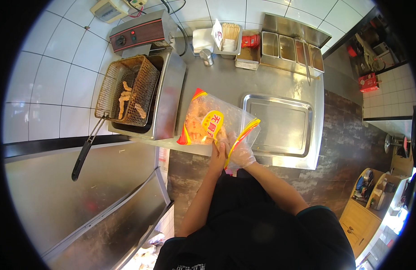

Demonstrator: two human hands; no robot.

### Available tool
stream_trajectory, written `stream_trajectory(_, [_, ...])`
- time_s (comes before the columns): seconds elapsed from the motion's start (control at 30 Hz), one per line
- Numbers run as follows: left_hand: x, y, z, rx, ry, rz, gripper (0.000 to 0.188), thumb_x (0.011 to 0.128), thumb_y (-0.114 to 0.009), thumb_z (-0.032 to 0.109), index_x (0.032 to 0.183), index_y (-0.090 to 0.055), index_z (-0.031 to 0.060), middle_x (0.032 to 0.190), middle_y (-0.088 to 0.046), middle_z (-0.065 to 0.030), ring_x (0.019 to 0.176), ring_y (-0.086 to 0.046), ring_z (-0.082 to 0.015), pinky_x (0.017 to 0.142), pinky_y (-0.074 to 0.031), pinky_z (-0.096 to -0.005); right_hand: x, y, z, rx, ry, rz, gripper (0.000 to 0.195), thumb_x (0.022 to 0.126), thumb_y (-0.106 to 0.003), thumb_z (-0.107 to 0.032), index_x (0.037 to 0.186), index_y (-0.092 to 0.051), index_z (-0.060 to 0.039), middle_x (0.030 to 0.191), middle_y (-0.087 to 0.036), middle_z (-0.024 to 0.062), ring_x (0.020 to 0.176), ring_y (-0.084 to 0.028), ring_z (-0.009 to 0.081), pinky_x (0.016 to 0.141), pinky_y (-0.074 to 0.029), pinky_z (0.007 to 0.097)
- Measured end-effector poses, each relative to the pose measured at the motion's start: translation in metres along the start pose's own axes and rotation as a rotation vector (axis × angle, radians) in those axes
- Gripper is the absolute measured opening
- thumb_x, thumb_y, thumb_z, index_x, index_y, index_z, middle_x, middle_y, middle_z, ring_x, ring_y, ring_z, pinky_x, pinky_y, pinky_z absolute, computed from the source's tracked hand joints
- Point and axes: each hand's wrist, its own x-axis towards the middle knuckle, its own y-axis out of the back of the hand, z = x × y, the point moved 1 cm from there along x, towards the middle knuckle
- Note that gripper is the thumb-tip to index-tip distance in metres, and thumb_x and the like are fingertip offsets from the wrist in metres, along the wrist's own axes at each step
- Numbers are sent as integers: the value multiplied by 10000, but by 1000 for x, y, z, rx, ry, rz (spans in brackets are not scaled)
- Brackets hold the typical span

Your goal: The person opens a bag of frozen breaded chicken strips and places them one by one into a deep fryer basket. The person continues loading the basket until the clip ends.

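Note:
A clear plastic bag (197, 118) with red and yellow trim and printed writing lies tilted over the steel counter. Breaded pieces of food fill its left part. My left hand (219, 153) is bare and grips the bag's near edge. On my right hand (241, 153) is a clear disposable glove. It is at the bag's right end, by the yellow and red strip, with its fingers reaching in behind the plastic. Whether those fingers hold a piece is hidden. Several breaded strips (125, 98) lie in a wire fryer basket (106, 87) to the left.
The basket rests on a deep fryer (167, 98), its black handle (82, 160) jutting toward me. Right of the bag is a steel tray (311, 128). Along the back stand a shaker (206, 57), skewers (230, 31), a box with red packets (247, 62) and steel containers (270, 44) with tongs (307, 64).

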Motion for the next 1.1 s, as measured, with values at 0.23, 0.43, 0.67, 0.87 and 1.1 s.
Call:
stream_trajectory(0.23, [-5, -8, 29, -97, -148, 48, 593, 945, -416, 340, 1328, -249, -81, 1234, -439, -238, 1138, -447, -296, 967, -345, -342, 10, 22, -20, -299, 70, -294, 419, 806, -472, -201, 1197, -488, -50, 1129, -490, 247, 1078, -469, 387, 879, -410, 472])
stream_trajectory(0.43, [-3, -9, 20, 38, -141, 185, 555, 943, -422, 325, 1290, -319, -95, 1206, -458, -278, 1133, -460, -344, 962, -347, -364, 1, -3, -8, -276, 116, -106, 515, 798, -484, -248, 1264, -444, -35, 1201, -461, 245, 1171, -412, 420, 962, -334, 534])
stream_trajectory(0.67, [-4, -10, 24, 29, -206, 195, 509, 945, -424, 296, 1251, -357, -104, 1150, -485, -288, 1079, -489, -357, 927, -369, -375, -1, -7, -3, -225, 82, -137, 518, 847, -448, -301, 1302, -419, -57, 1274, -421, 250, 1194, -383, 443, 985, -273, 575])
stream_trajectory(0.87, [-5, -8, 22, 11, -105, 192, 455, 949, -413, 269, 1236, -386, -84, 1119, -504, -268, 1044, -506, -346, 900, -386, -374, 1, 0, -9, -253, 130, -181, 525, 854, -441, -300, 1323, -399, -67, 1300, -401, 235, 1179, -388, 452, 976, -275, 588])
stream_trajectory(1.1, [-5, -8, 25, 183, -166, 206, 472, 946, -411, 283, 1246, -387, -80, 1158, -487, -272, 1071, -492, -349, 917, -377, -388, 3, 11, -7, -64, 109, -66, 521, 848, -490, -211, 1330, -377, -46, 1276, -446, 172, 1131, -456, 387, 954, -374, 439])
